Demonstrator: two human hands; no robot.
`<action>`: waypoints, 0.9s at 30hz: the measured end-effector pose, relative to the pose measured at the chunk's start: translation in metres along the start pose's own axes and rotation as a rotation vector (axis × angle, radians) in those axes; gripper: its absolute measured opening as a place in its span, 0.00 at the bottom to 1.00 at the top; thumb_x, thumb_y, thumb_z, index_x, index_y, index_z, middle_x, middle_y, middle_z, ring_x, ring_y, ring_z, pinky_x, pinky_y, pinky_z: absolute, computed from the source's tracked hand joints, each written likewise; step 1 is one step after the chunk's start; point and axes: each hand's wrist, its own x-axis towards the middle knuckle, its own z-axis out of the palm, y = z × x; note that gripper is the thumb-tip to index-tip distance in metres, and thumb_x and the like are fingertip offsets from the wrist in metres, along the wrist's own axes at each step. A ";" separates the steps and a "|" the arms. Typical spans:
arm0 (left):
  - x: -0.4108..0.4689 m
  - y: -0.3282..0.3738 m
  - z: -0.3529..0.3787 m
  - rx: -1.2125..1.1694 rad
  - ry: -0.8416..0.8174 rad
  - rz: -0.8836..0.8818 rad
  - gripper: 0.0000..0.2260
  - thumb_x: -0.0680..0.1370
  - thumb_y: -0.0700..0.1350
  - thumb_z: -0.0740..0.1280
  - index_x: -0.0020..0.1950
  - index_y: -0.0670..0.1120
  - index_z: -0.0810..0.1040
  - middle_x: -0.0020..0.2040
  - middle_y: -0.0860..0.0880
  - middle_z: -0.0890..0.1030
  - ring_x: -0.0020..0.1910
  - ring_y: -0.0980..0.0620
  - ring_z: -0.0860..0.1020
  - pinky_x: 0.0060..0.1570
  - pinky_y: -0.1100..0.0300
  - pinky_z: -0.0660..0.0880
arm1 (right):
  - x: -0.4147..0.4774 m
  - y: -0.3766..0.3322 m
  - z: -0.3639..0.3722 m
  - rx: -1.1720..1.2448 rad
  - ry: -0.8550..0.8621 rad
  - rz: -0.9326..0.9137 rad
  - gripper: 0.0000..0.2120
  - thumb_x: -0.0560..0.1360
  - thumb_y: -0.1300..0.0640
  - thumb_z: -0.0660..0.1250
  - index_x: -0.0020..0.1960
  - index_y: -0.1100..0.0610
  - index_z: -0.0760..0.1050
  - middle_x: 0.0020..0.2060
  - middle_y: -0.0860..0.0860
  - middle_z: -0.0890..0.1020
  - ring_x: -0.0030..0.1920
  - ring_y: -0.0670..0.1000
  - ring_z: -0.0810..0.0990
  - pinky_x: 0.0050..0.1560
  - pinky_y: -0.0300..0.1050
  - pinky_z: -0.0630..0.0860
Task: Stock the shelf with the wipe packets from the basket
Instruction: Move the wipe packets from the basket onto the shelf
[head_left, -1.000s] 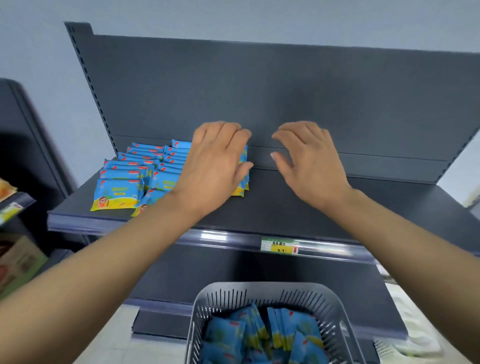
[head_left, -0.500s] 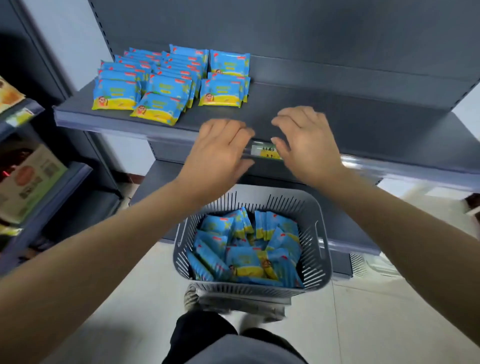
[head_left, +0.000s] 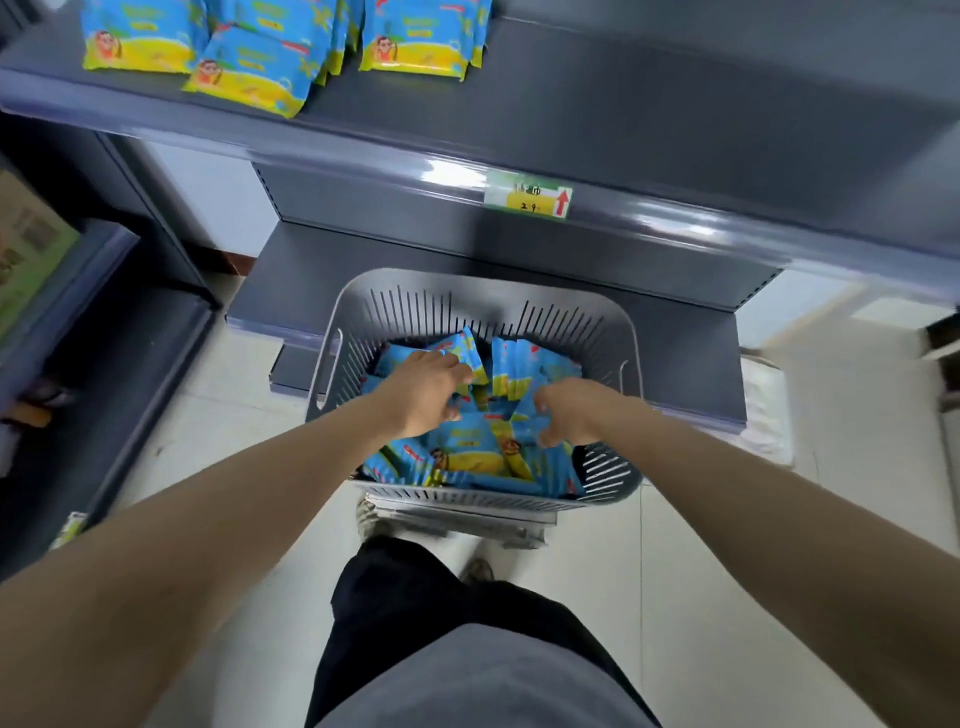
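Reaching down with both arms into the grey slotted basket (head_left: 395, 312), placed in front of the bottom shelf board (head_left: 685, 358) and raised a little off the pale floor (head_left: 701, 551). Inside it, a loose heap of blue-and-yellow wipe packets (head_left: 467, 454), some on edge, some lying flat. Left hand (head_left: 423, 397) low over the rear left of the heap, fingers bent onto the top of an upright packet. Touching, plainly, but whether gripping it, cannot tell through the blur. Right hand (head_left: 574, 410) near it at the middle right, apart from the left, fingers curled downward against the packets; pinching one or not, cannot tell either. Higher up, on the dark grey shelf (head_left: 623, 104), stocked packets (head_left: 249, 67) in overlapping groups at the left end, lying flat, faces up. On the shelf's front rail, a green-and-yellow price label (head_left: 527, 195) with a red arrow. At the bottom of the view, dark trousers (head_left: 415, 613) and a shoe toe (head_left: 478, 571) just behind the basket
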 end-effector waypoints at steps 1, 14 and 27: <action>0.003 0.000 0.007 -0.016 -0.026 -0.007 0.21 0.75 0.49 0.68 0.66 0.47 0.70 0.62 0.46 0.74 0.61 0.46 0.70 0.61 0.54 0.63 | 0.004 0.001 0.006 0.001 -0.022 0.001 0.22 0.74 0.48 0.67 0.62 0.60 0.72 0.56 0.57 0.78 0.55 0.58 0.76 0.52 0.51 0.76; 0.028 -0.006 0.051 0.092 -0.310 -0.120 0.21 0.76 0.48 0.67 0.69 0.49 0.70 0.61 0.46 0.75 0.62 0.45 0.67 0.63 0.54 0.61 | 0.020 0.015 0.015 0.276 0.028 0.065 0.25 0.74 0.55 0.66 0.68 0.61 0.68 0.62 0.58 0.74 0.61 0.58 0.74 0.50 0.44 0.70; 0.021 -0.014 -0.079 -0.275 0.073 -0.179 0.08 0.69 0.44 0.71 0.43 0.47 0.72 0.39 0.50 0.74 0.42 0.45 0.75 0.39 0.58 0.66 | -0.026 0.034 -0.128 0.640 0.506 0.068 0.13 0.72 0.57 0.65 0.54 0.60 0.68 0.45 0.55 0.77 0.41 0.54 0.76 0.37 0.45 0.72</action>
